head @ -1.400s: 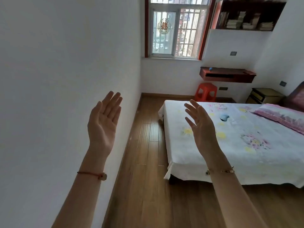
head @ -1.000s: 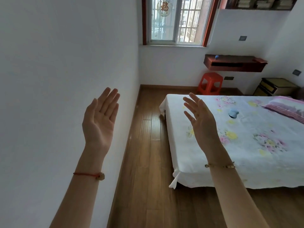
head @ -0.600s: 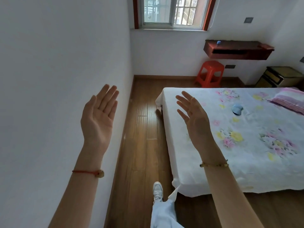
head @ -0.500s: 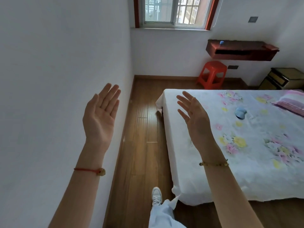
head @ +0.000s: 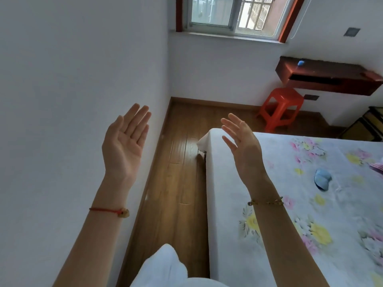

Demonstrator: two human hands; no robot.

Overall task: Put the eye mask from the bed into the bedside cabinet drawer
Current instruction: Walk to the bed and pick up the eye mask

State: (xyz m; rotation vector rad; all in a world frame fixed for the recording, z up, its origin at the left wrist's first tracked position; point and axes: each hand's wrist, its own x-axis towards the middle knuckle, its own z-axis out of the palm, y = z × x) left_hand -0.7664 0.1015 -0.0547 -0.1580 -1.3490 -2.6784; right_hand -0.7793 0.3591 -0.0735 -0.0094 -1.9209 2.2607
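A small blue eye mask lies on the bed, which has a white floral sheet, toward the right side. The dark bedside cabinet shows partly at the right edge, beyond the bed. My left hand is raised near the white wall, palm facing me, fingers apart and empty. My right hand is raised over the bed's near-left corner, fingers spread, holding nothing. It is well to the left of the eye mask.
A narrow strip of wooden floor runs between the white wall and the bed. A red plastic stool stands under a wall-mounted wooden shelf. A window is ahead. My white-trousered leg shows below.
The view has moved forward along the bed's left side; the bed and eye mask now lie closer and further right. Both hands stay raised and empty.
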